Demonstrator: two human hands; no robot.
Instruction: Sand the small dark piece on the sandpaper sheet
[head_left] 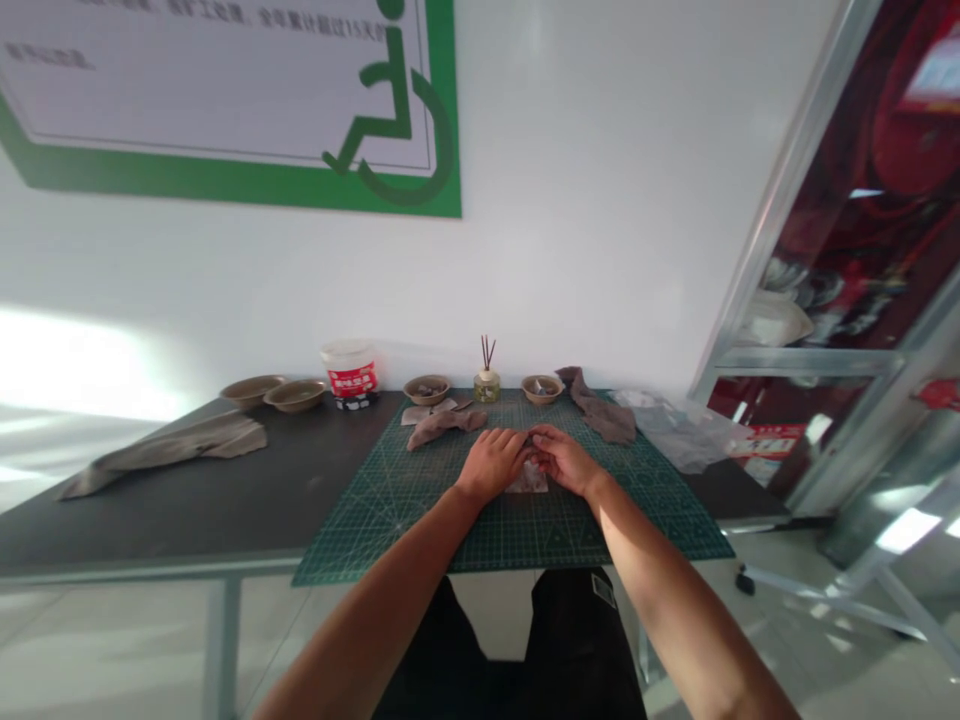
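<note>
My left hand (491,465) and my right hand (566,460) meet over the green cutting mat (397,500). Fingers of the right hand are pinched together against the tips of the left. Something small and dark seems to sit where they meet, but it is too small to make out. The left fingers are bent and close together, with their undersides hidden. Just below both hands lies a small, flat, reddish patterned piece (529,478), partly covered by them. A crumpled brown cloth (448,424) rests left of the hands, and another brown cloth (604,415) lies to the right.
Along the wall stand a bowl of small pieces (427,398), a reed diffuser (487,385), a second bowl (541,397) and a white tub (350,378). Brown bowls (296,404) and a long cloth (176,447) are at left. Clear plastic sheeting (679,430) lies right.
</note>
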